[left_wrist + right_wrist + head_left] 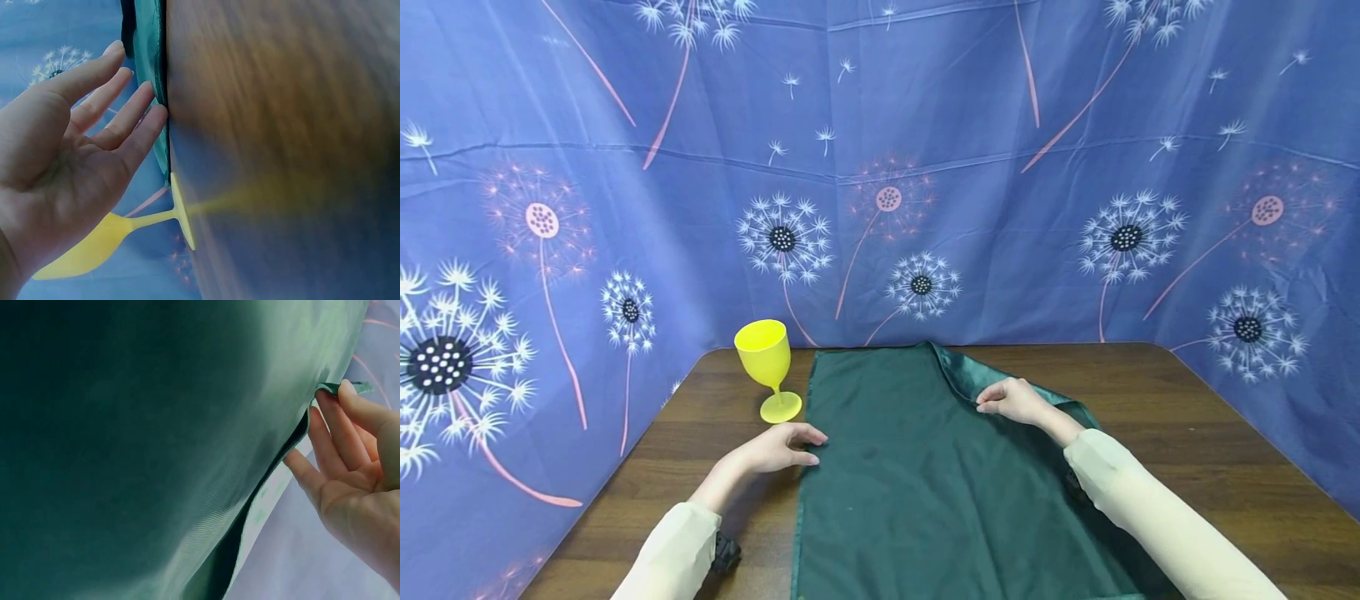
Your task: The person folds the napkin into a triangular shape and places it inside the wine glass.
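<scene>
A dark green satiny cloth [895, 467] lies spread over the wooden table, its right side lifted and folded back toward the left. My right hand [1017, 402] pinches the raised edge between thumb and forefinger; the right wrist view shows the hem of the cloth [250, 500] hanging from that pinch. Beside the cloth's left edge is my left hand [778, 448], fingers relaxed and holding nothing. In the left wrist view the fingertips of this hand [81, 137] are close to the cloth's edge; whether they touch it I cannot tell.
A yellow plastic goblet [765, 362] stands upright at the table's back left, just beyond my left hand. Wooden tabletop [1195, 442] shows on both sides of the cloth. A blue curtain with dandelion prints [865, 125] hangs behind and along the sides.
</scene>
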`<state>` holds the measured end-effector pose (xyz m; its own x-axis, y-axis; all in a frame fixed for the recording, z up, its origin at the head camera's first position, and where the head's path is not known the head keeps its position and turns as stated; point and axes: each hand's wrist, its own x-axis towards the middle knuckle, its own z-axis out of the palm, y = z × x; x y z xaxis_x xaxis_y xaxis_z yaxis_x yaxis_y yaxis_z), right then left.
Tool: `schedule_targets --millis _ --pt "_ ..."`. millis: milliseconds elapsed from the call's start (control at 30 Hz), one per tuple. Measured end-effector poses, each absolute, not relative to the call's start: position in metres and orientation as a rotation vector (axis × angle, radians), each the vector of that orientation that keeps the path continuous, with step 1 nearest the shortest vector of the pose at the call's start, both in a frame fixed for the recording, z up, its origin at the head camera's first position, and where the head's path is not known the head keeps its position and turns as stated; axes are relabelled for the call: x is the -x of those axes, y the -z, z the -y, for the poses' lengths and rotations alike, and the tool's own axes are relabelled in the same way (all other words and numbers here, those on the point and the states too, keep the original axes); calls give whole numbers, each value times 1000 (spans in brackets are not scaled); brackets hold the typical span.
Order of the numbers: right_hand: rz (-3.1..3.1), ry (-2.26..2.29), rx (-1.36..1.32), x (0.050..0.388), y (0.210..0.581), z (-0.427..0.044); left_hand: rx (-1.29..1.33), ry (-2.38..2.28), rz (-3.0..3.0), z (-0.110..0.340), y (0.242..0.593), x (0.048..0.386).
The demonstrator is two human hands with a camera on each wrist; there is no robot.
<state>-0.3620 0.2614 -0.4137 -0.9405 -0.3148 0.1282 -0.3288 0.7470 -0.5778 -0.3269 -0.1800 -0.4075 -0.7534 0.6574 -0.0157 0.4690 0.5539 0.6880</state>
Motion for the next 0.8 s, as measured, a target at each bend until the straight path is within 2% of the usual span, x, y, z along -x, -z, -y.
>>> schedule_targets --millis 800 --pt "2962 -1039 -534 367 407 -266 -858 -1022 -2637 177 408 331"
